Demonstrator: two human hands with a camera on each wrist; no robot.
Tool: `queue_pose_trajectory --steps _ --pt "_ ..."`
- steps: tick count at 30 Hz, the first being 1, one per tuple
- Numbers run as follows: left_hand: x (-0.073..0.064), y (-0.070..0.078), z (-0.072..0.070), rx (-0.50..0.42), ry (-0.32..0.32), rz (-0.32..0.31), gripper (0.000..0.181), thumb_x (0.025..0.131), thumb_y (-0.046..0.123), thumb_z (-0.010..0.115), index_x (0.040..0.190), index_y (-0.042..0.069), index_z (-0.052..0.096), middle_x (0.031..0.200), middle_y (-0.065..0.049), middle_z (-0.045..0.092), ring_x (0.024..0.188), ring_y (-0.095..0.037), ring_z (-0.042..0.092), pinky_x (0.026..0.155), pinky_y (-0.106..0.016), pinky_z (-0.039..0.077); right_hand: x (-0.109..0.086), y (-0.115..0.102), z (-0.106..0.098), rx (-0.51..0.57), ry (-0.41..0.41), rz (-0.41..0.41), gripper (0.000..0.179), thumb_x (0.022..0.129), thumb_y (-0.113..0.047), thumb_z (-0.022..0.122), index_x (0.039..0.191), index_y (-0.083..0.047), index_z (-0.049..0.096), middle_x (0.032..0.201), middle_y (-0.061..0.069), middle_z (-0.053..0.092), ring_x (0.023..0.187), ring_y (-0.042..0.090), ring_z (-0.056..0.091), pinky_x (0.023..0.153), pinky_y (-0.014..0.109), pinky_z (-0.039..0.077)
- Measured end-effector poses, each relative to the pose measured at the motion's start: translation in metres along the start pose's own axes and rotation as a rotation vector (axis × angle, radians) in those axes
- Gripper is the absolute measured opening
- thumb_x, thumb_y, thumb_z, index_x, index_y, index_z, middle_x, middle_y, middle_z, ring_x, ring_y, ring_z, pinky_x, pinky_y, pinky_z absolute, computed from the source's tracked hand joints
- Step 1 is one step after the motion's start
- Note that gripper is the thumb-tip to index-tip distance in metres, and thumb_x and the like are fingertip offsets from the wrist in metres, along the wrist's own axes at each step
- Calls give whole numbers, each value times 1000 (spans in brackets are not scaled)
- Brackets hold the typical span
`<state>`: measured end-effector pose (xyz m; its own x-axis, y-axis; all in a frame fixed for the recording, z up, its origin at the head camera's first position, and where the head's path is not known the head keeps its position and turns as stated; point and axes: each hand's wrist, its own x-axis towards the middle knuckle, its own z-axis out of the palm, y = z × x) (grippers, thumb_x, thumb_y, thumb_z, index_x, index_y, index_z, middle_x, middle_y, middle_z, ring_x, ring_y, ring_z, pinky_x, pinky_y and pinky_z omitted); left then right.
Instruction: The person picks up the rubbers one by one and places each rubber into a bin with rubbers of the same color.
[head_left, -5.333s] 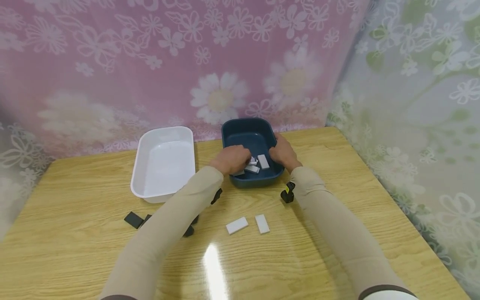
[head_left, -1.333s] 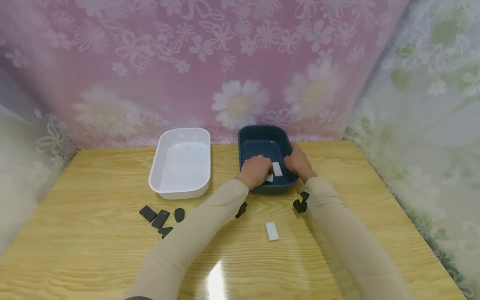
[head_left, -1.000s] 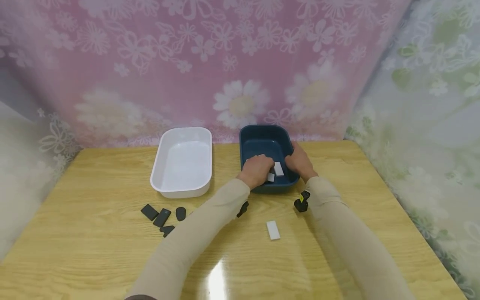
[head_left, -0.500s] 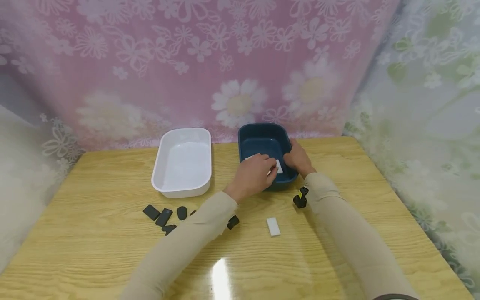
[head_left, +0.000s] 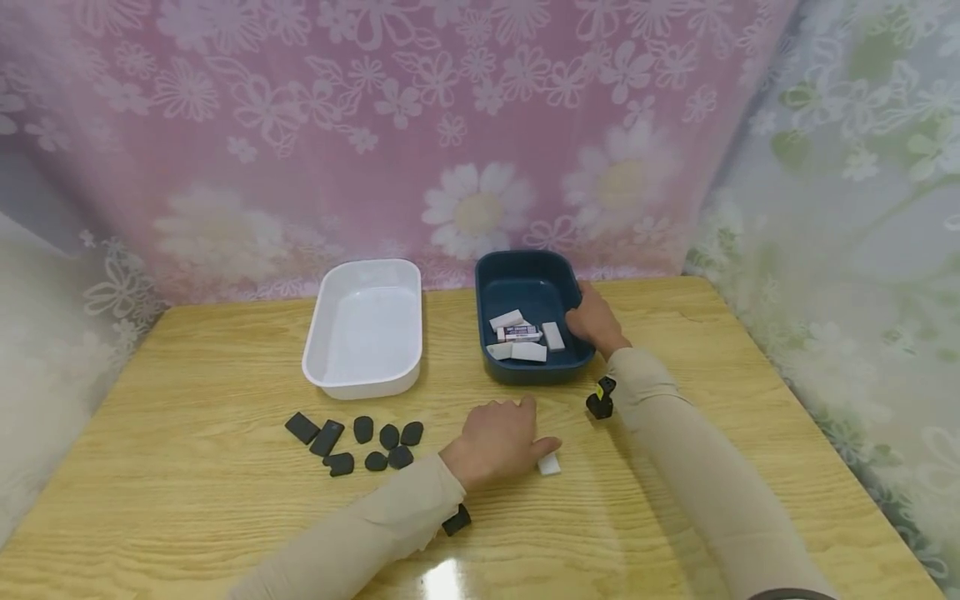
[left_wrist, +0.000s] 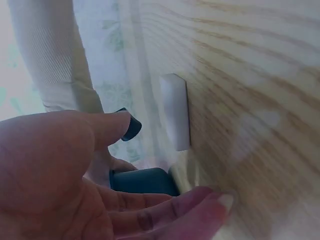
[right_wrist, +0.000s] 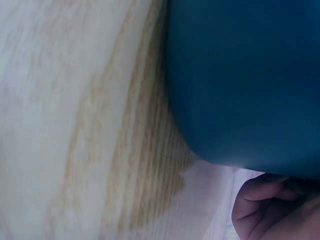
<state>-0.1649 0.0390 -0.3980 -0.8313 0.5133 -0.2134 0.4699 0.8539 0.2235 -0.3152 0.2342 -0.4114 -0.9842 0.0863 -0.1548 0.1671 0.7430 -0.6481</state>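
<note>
My left hand (head_left: pixel 495 442) reaches over a white rectangular block (head_left: pixel 550 464), which lies on the table and is partly hidden by it in the head view. In the left wrist view, the thumb and fingers are spread apart and the block (left_wrist: pixel 175 112) lies beyond them, untouched. My right hand (head_left: pixel 595 318) grips the right rim of a dark blue basin (head_left: pixel 536 376); in the right wrist view its curled fingers (right_wrist: pixel 255 197) show beside the basin wall (right_wrist: pixel 245 75). Inside the basin are several white blocks (head_left: pixel 529 352) and one with a printed sleeve (head_left: pixel 519 333), like an eraser.
A white basin (head_left: pixel 363 389) stands left of the blue one. Several small black pieces (head_left: pixel 363 429), some rectangular and some rounded, lie in front of it on the wooden table (head_left: pixel 187 467). A floral curtain (head_left: pixel 315 167) hangs behind.
My left hand has left the blue basin and come down and toward me to the block on the table. Of two blocks there earlier, one remains. The right hand keeps its hold.
</note>
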Motion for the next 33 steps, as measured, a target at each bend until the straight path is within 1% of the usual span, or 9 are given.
queue_pose_trajectory --steps 4,7,13,17,22,25,27,29,33 --pt "0 3 3 7 15 -13 61 90 59 52 116 4 57 77 -8 63 71 -23 64 54 -35 49 1 -1 -1 4 6 -10 66 90 -5 39 151 -1 13 150 24 26 135 40 28 106 54 28" --pt "1 4 7 23 34 9 57 90 56 55 111 3 58 75 -7 62 67 -22 63 50 -33 47 2 -1 -1 13 9 -7 67 90 -5 39 151 -1 13 149 24 27 134 41 30 105 55 29" --pt "2 6 12 50 27 49 41 91 47 58 101 7 62 78 -5 60 68 -19 60 48 -32 44 0 1 1 12 1 -20 66 90 -5 38 151 0 12 151 25 24 135 41 28 105 55 28" --pt "1 9 14 40 36 45 39 92 44 58 104 6 58 76 -5 60 65 -20 60 47 -33 44 0 2 1 -3 -3 -19 66 91 -5 38 151 1 11 151 25 22 136 41 26 106 55 27" --pt "1 19 14 43 81 21 50 92 56 51 104 7 57 67 -4 58 60 -21 60 46 -32 43 1 3 -2 -5 4 -20 65 92 -6 38 151 0 12 151 25 24 135 41 28 105 56 28" --pt "2 24 15 55 75 31 54 89 59 55 105 8 59 69 -3 59 62 -20 61 48 -31 44 1 2 -2 -7 10 -13 65 92 -6 38 151 -1 12 150 25 25 134 41 29 105 56 28" --pt "2 25 18 60 65 50 50 87 54 61 105 7 59 70 -3 59 63 -19 61 48 -31 45 1 1 -2 -11 7 -5 64 93 -6 38 151 -1 12 150 25 25 135 41 28 105 56 28" --pt "1 25 21 70 65 75 38 88 43 64 102 8 59 70 -2 58 62 -19 61 46 -31 45 1 1 -1 -14 1 6 65 93 -7 39 151 -1 11 151 24 23 135 41 27 105 55 28" --pt "-2 22 21 83 46 108 18 88 23 61 100 10 56 65 -1 55 54 -19 57 42 -32 42 2 1 1 -21 -8 13 64 94 -8 38 151 0 10 152 24 22 136 41 26 106 56 27"
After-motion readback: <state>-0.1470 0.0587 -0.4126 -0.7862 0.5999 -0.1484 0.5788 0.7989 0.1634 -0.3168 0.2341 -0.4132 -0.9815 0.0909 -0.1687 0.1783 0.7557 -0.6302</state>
